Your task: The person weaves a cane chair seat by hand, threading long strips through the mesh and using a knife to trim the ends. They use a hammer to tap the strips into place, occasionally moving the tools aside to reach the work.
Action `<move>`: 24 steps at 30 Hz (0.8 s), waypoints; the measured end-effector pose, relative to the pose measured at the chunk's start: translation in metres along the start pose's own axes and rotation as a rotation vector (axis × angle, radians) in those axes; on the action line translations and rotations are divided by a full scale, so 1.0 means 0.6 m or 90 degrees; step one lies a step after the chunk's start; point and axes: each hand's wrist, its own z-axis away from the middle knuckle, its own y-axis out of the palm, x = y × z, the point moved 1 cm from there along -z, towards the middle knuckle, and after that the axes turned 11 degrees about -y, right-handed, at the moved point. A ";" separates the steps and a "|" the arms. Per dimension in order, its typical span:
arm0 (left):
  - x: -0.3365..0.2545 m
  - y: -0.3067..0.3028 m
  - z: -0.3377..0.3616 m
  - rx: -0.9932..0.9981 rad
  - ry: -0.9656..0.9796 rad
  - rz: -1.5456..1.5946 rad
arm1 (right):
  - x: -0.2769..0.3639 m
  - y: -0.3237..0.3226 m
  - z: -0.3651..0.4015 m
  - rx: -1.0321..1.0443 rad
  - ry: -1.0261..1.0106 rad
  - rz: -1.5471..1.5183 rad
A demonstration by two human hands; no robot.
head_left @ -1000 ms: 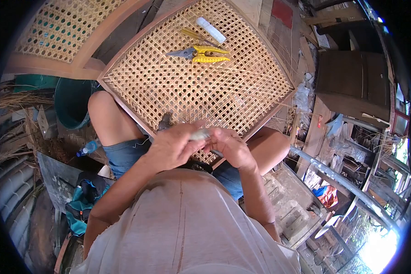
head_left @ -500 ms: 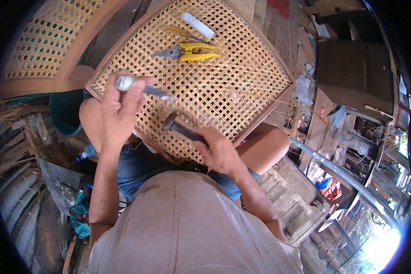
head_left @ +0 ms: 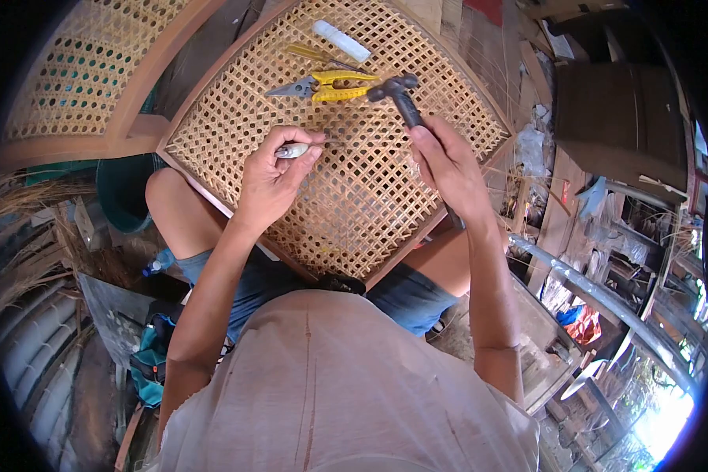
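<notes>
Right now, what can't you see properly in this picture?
In the head view:
Pale tool: middle covered by the left grip.
Hammer: part of the handle hidden by the right grip.
Upper-left woven panel: cut off by the top edge.
Bright patch, lower right: glare washes out details.

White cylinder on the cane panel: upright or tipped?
Tipped. The white cylinder lies on its side on the cane panel, its long side showing end to end. Whether it's full: cannot tell.
</notes>
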 end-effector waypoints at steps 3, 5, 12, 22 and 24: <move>-0.002 0.010 0.000 -0.005 -0.010 -0.056 | -0.018 0.007 -0.026 0.066 -0.050 0.110; -0.013 0.016 0.001 -0.009 0.030 -0.188 | -0.019 0.003 -0.049 0.096 -0.005 0.152; -0.045 0.007 -0.014 0.044 0.016 -0.222 | -0.030 0.019 -0.097 0.086 -0.041 0.213; -0.039 -0.030 0.003 -0.022 0.047 -0.174 | -0.021 0.010 -0.090 0.144 0.012 0.214; -0.024 -0.031 0.005 -0.021 0.054 -0.169 | -0.014 0.017 -0.088 0.141 0.017 0.190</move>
